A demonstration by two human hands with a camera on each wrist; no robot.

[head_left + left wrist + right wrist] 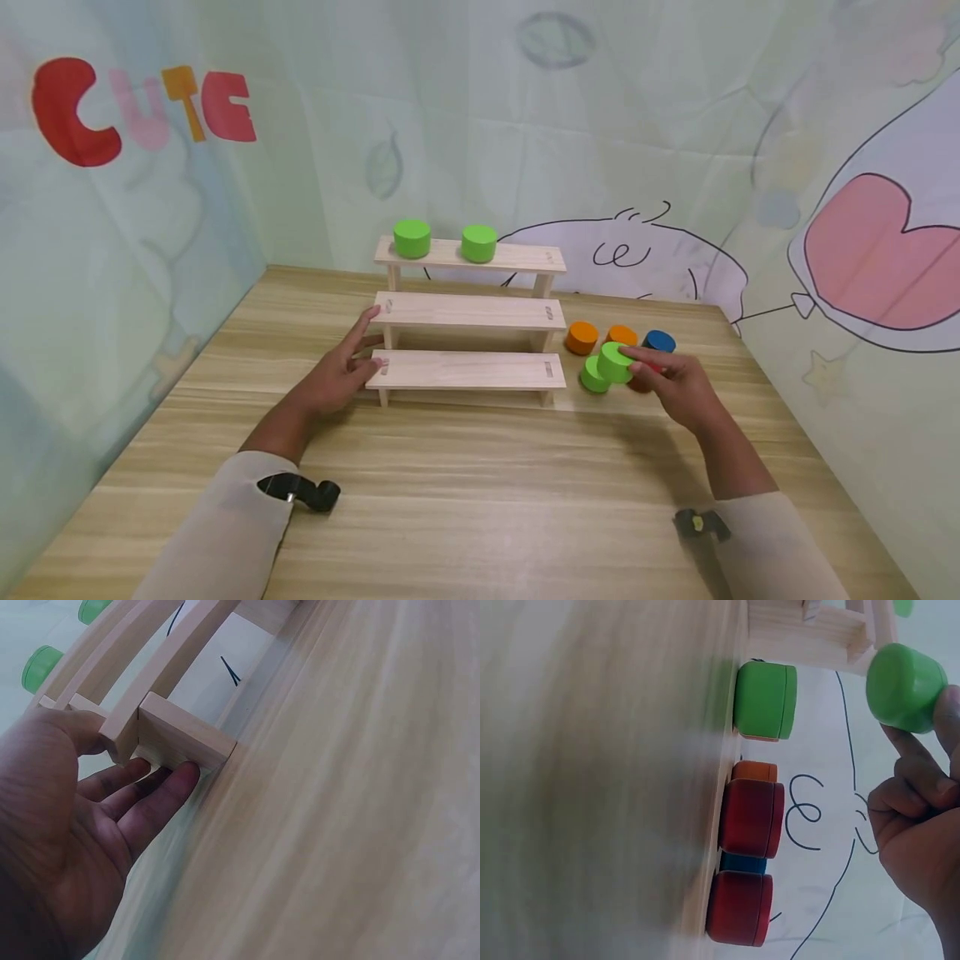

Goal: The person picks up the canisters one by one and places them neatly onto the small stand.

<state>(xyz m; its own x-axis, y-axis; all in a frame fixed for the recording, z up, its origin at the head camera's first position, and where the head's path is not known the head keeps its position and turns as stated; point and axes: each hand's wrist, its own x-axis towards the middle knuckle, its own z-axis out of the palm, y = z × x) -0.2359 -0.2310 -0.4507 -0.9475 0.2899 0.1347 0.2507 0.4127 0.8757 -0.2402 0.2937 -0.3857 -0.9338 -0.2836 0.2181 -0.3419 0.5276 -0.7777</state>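
Observation:
A pale wooden three-step stand [468, 310] stands on the table, with one green cylinder [412, 239] and a second green cylinder [478, 243] on its top step. My left hand [335, 372] holds the stand's left end. In the left wrist view, its thumb lies at the end of a step and its fingertips [186, 777] meet the side support below. My right hand [678, 389] pinches a green cylinder [615, 362] between thumb and fingers, raised above the table to the right of the stand. Another green cylinder [594, 375] sits on the table just beneath it.
Two orange cylinders, one nearer the stand [582, 337], and a blue cylinder [659, 341] stand behind the right hand. Two red cylinders, the lower one [739, 907] and its neighbour [751, 817], show in the right wrist view. A printed cloth backdrop [450, 108] encloses the table.

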